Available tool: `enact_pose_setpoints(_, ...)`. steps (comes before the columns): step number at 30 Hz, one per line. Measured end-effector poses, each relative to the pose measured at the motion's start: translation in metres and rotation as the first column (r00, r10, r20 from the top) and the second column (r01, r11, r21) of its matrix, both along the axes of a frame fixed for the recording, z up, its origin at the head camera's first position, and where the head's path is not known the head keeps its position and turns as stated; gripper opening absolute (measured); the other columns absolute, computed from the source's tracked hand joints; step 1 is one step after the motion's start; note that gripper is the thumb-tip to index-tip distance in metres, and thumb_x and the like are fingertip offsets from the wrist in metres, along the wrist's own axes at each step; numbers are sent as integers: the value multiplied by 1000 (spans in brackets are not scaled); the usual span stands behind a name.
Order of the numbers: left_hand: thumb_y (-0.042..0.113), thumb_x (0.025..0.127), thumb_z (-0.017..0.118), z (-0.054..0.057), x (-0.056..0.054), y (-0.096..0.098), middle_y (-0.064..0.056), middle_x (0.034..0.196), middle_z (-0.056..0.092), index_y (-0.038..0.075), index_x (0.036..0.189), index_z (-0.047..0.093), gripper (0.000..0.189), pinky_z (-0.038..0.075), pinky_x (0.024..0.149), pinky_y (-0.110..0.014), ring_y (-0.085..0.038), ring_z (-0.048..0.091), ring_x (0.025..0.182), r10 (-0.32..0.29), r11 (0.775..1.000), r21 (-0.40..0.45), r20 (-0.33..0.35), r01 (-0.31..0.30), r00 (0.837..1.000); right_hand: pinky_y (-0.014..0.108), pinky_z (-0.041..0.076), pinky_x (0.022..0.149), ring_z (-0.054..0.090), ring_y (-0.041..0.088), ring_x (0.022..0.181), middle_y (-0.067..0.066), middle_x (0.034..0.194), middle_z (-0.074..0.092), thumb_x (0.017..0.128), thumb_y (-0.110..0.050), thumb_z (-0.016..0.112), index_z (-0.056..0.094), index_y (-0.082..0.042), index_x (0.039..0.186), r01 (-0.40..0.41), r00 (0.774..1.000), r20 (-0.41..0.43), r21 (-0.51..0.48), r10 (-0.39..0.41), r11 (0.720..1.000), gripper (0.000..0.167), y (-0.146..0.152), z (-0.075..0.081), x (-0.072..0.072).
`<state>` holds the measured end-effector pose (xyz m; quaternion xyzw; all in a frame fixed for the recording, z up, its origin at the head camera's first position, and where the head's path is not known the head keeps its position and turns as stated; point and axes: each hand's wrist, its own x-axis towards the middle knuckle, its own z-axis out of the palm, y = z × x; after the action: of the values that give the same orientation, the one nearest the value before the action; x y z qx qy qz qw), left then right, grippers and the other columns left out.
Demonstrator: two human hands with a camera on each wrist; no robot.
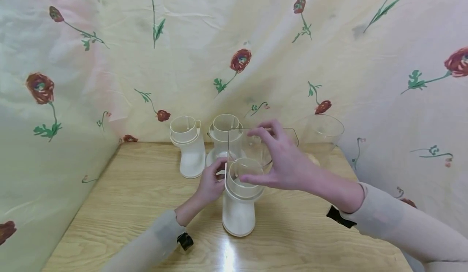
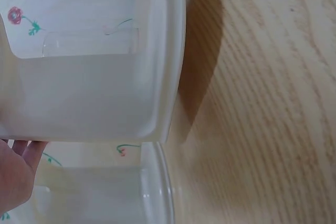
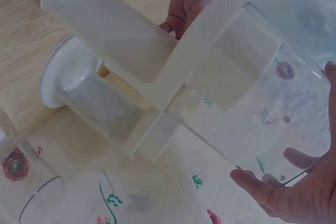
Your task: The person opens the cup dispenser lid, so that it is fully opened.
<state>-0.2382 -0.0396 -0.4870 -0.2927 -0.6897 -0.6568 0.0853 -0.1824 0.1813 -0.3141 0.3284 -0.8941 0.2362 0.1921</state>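
Observation:
My left hand (image 1: 212, 184) holds the upper part of a white, boot-shaped plastic stand (image 1: 238, 215) from its left side; the fingers curl partly out of sight behind it. In the right wrist view the stand (image 3: 113, 30) appears tilted by the camera angle. My right hand (image 1: 289, 162) grips a clear plastic container (image 1: 237, 142), thumb and fingers spread around its far end. The open end of the container (image 3: 226, 135) overlaps the stand's ring-shaped collar in the right wrist view. How firmly they meet I cannot tell.
Two similar white stands are at the back: one on the left (image 1: 192, 158) and one in the middle (image 1: 224, 146). Another clear container (image 1: 321, 142) stands at the back right. A flowered cloth (image 1: 204, 52) hangs behind the wooden table (image 1: 146, 207).

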Motion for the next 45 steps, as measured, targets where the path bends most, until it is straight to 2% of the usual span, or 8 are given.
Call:
enact_pose_setpoints(4, -15, 87, 73, -3, 0, 0, -31, 110, 70, -10, 125, 62, 40, 68, 87, -35, 1, 69, 101, 0, 1000, -6, 12, 1, 1000, 45, 58, 92, 59, 28, 112, 14, 139, 46, 68, -58, 96, 54, -15, 140, 3, 1000, 18, 12, -3, 1000, 94, 0, -3, -1)
enact_pose_setpoints(8, -14, 87, 74, -6, -1, 0, -30, 111, 71, -9, 126, 62, 41, 67, 87, -32, -1, 69, 102, 8, 1000, -22, 17, -8, 1000, 45, 59, 92, 60, 29, 112, 14, 139, 45, 69, -58, 96, 53, -15, 141, 3, 1000, 26, 24, -3, 1000, 94, 0, -5, -2)
enact_pose_setpoints(15, -10, 90, 75, -8, -4, -2, -26, 109, 70, -5, 126, 63, 39, 67, 89, -33, -11, 71, 103, 19, 998, -55, 2, -19, 1000, 46, 60, 95, 61, 29, 114, 14, 139, 46, 67, -60, 96, 54, -15, 140, -3, 1000, -4, 38, 3, 999, 96, -1, -7, -4)
enact_pose_setpoints(26, -10, 89, 75, -8, -3, -1, -24, 109, 72, -3, 127, 64, 40, 67, 90, -34, -20, 72, 103, 21, 995, -94, 35, -18, 999, 45, 61, 95, 61, 29, 113, 15, 140, 46, 67, -63, 94, 54, -14, 141, -4, 999, -32, 69, 7, 998, 97, -3, -9, -1)
enact_pose_setpoints(31, -10, 89, 75, -9, -3, -1, -23, 110, 72, -3, 126, 64, 39, 67, 91, -37, -15, 71, 103, 20, 995, -99, 27, -17, 999, 43, 61, 92, 61, 29, 111, 16, 138, 46, 67, -61, 95, 54, -13, 140, -10, 998, -61, 60, 14, 998, 97, -3, -12, -1)
enact_pose_setpoints(36, -8, 90, 75, -8, -3, -4, -23, 109, 72, -2, 127, 64, 40, 67, 90, -46, -9, 69, 100, 8, 994, -105, 17, -6, 1000, 41, 62, 88, 61, 29, 110, 16, 137, 47, 66, -61, 96, 54, -13, 140, -17, 996, -86, 56, 22, 998, 97, -3, -15, -3)
enact_pose_setpoints(40, -7, 90, 76, -7, -4, -6, -23, 111, 72, -1, 127, 64, 40, 68, 88, -48, -12, 70, 100, 15, 993, -116, 17, -13, 1000, 42, 62, 88, 61, 29, 112, 17, 137, 48, 65, -61, 96, 54, -13, 140, -41, 994, -103, 53, 46, 998, 99, -2, -16, -6)
enact_pose_setpoints(45, -7, 91, 74, -9, -3, -8, -22, 114, 71, -1, 128, 62, 40, 68, 87, -38, -25, 73, 104, 31, 991, -130, -1, -31, 1000, 47, 61, 99, 58, 31, 124, 17, 143, 48, 64, -56, 99, 53, -13, 143, -122, 990, -69, 64, 127, 990, 101, 6, -13, -17)
